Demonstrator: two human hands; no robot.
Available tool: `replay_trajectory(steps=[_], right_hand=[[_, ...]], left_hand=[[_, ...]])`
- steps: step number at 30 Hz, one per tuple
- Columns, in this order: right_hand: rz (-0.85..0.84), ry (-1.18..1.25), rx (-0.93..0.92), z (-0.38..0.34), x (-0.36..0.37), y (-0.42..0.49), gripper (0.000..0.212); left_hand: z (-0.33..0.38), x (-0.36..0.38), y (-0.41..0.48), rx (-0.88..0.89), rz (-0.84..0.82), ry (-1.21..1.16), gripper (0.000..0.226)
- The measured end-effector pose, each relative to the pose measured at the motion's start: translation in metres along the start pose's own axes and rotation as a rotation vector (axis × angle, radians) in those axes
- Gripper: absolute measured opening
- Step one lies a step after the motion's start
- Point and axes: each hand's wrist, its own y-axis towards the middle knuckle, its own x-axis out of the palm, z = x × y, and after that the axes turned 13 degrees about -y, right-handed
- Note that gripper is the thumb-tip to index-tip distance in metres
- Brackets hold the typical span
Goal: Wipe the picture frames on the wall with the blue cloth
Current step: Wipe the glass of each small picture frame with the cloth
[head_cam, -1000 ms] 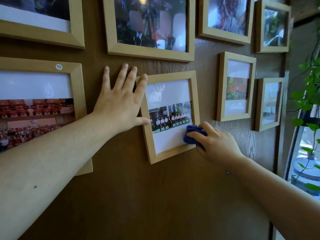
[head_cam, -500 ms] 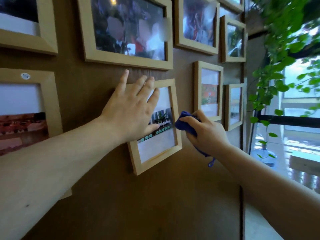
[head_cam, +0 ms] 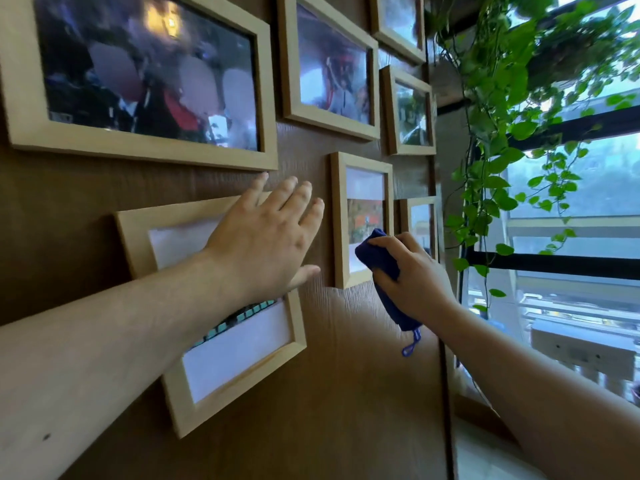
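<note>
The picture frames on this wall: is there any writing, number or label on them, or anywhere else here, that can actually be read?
None can be read now.
Large frame, top left: a blurred photo, no legible text.
Tilted frame under the left hand: a row of small teal shapes, too small to read.
Narrow frame where the right hand holds the blue cloth: no words to make out.
White box outside the window: no legible marks.

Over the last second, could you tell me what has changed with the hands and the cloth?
The right hand carried the blue cloth off the tilted frame rightward onto the narrow upright frame beside it. The left hand slid right too, from that frame's left edge to lie across it. The cloth stayed gripped; the tilted frame still hangs crooked.
</note>
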Motion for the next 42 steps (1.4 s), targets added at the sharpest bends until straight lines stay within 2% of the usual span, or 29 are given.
replay_trajectory(steps=[9,15,20,24,30,33,35,38,42], right_hand=[[0.104,0.184,-0.006,0.052,0.021,0.077,0.042],[0.178,0.349,-0.044,0.046,0.034,0.121,0.041],[0.203,0.313,-0.154,0.029,0.045,0.142,0.046],[0.233,0.245,-0.188,0.038,0.051,0.14,0.041],[0.125,0.136,-0.008,0.094,0.065,0.137,0.034],[0.109,0.137,0.007,0.095,0.067,0.138,0.034],[0.117,0.196,-0.076,0.079,0.064,0.137,0.037],[0.161,0.196,-0.297,0.051,0.059,0.131,0.043],[0.168,0.142,-0.312,0.058,0.064,0.121,0.043]], left_hand=[[0.01,0.035,0.081,-0.093,-0.033,0.049,0.092],[0.011,0.048,0.134,-0.25,-0.013,-0.02,0.104],[0.008,0.061,0.154,-0.278,-0.083,0.022,0.114],[0.007,0.061,0.157,-0.278,-0.116,0.057,0.11],[0.009,0.059,0.157,-0.293,-0.143,0.081,0.114],[0.01,0.057,0.157,-0.298,-0.156,0.088,0.114],[0.012,0.057,0.158,-0.303,-0.162,0.087,0.114],[0.014,0.056,0.158,-0.312,-0.169,0.085,0.112],[0.014,0.055,0.158,-0.309,-0.166,0.092,0.112]])
